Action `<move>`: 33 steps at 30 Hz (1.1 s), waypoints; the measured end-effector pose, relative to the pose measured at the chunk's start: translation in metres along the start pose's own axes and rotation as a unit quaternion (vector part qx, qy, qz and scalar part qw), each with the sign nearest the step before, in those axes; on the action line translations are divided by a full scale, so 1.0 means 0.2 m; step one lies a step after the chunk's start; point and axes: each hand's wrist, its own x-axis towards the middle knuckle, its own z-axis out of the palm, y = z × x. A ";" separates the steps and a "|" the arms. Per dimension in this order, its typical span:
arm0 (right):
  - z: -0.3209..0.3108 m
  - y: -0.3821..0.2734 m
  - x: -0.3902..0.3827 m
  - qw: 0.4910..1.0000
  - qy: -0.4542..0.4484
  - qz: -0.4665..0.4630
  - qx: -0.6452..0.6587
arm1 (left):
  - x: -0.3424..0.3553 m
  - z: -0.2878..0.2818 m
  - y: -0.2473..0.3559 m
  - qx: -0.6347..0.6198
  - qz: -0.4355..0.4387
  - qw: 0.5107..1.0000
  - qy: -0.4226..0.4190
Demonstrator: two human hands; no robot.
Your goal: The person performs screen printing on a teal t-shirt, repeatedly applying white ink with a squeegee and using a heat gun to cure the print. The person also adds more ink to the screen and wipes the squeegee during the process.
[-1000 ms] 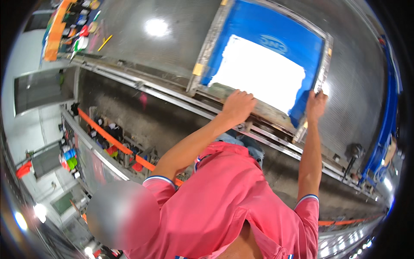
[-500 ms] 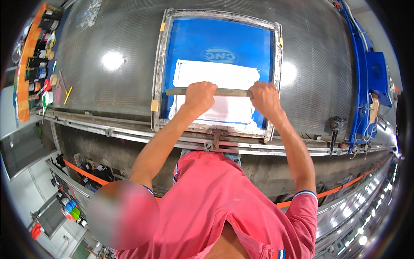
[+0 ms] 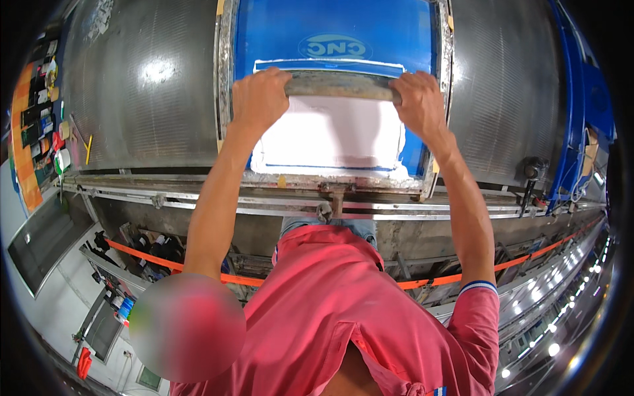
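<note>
A wooden-handled squeegee [image 3: 340, 84] lies across the blue mesh of a screen printing frame [image 3: 224, 79]. My left hand [image 3: 261, 98] is closed on its left end, my right hand [image 3: 420, 100] on its right end. Both arms reach forward over the near edge of the frame. White ink [image 3: 330, 135] covers a rectangle of mesh between the squeegee and me, with ragged, thicker edges. Beyond the squeegee shows a strip of blue with a thin white outline. Farther off on the blue mesh [image 3: 389, 26] is a pale oval mark. The squeegee's lower edge is hidden.
The frame rests on a long grey table [image 3: 142, 112] with a metal rail [image 3: 264, 198] along its near side. At the left stands an orange-edged shelf [image 3: 25, 132] of bottles and tape. A black tool [image 3: 532, 170] and blue machinery [image 3: 574, 99] are at the right.
Both hands have pushed the squeegee away from me, to the far end of the white rectangle. My arms are straighter, and the camera view has shifted.
</note>
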 end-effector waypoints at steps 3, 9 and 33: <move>0.00 -0.13 -0.24 1.000 -0.001 -0.008 0.012 | -0.30 0.10 0.04 -0.048 0.044 0.994 0.091; -0.03 -0.47 -0.76 0.997 -0.039 0.031 0.051 | -0.86 0.11 0.19 -0.039 0.044 0.996 0.059; -0.03 -0.11 -0.21 0.997 -0.057 0.020 0.047 | -0.20 -0.01 0.02 -0.024 0.053 0.998 -0.012</move>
